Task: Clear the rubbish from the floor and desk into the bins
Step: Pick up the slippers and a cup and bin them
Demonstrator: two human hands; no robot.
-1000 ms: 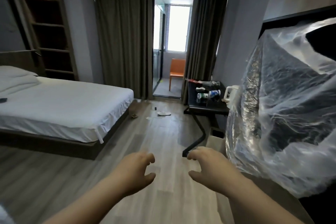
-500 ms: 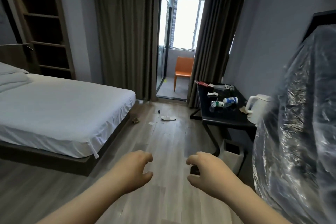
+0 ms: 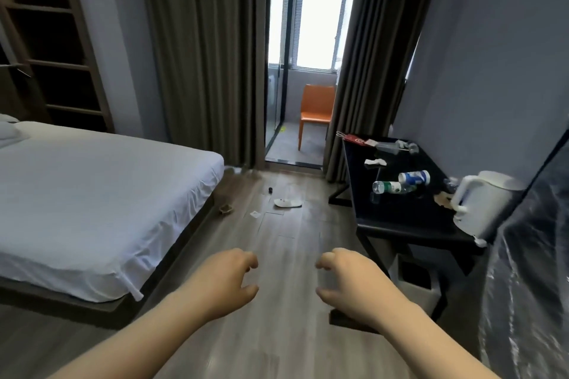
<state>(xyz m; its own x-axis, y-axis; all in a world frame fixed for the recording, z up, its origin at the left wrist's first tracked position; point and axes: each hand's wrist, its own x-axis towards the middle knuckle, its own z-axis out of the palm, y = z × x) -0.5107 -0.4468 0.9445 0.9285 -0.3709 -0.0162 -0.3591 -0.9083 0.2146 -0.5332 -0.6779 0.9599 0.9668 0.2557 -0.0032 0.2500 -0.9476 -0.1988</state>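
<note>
White bed (image 3: 92,194) fills the room left of the left hand (image 3: 228,280); the black counter (image 3: 397,215) stands ahead and right of the right hand (image 3: 351,280), and the strip of wooden floor (image 3: 286,348) between them looks free for walking. Both hands hang loosely curled, holding nothing, probably readied for picking. A bin (image 3: 423,297) sits under the counter's near edge, just beyond the right hand. Bottles (image 3: 391,187) lie toppled on the counter, and floor scraps (image 3: 288,202) lie well ahead.
</note>
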